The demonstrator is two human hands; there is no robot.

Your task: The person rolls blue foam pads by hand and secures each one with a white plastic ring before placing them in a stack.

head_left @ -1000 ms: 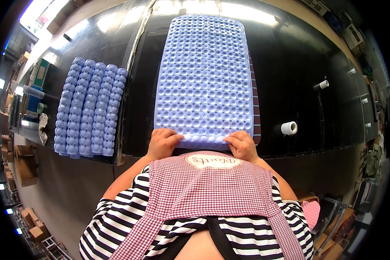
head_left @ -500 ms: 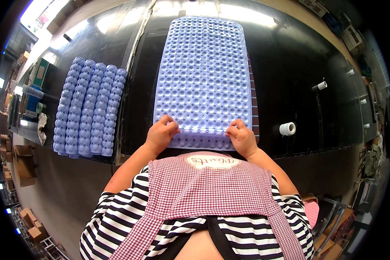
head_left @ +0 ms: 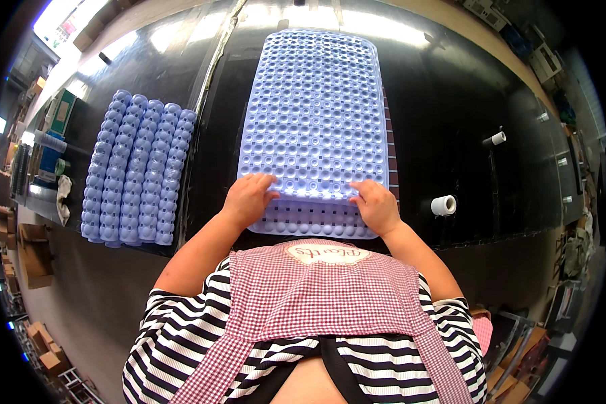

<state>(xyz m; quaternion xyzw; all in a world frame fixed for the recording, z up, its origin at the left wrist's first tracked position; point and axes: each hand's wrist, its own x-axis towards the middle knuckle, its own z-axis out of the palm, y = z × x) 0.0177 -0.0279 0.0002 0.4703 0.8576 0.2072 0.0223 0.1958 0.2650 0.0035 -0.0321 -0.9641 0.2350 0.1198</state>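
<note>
A pale blue bath mat (head_left: 316,114) with rows of round dimples lies lengthwise in front of me. My left hand (head_left: 250,198) grips the left end of its near edge, and my right hand (head_left: 377,204) grips the right end. Between them that edge is lifted and bent over. Beneath it shows a bumpy blue strip (head_left: 313,221), another mat or the same one's underside; I cannot tell which. To the left, several rolled blue mats (head_left: 138,172) lie side by side.
The black table (head_left: 444,114) runs under everything. On its right stand a white roll (head_left: 444,205) and a smaller white roll (head_left: 498,138) farther back. A seam (head_left: 212,67) crosses the table left of the mat. Boxes and a cloth (head_left: 63,199) sit at the far left.
Both hands have shifted slightly with the mat's near edge, which has moved a little away from me. More of the bumpy blue strip shows below it.
</note>
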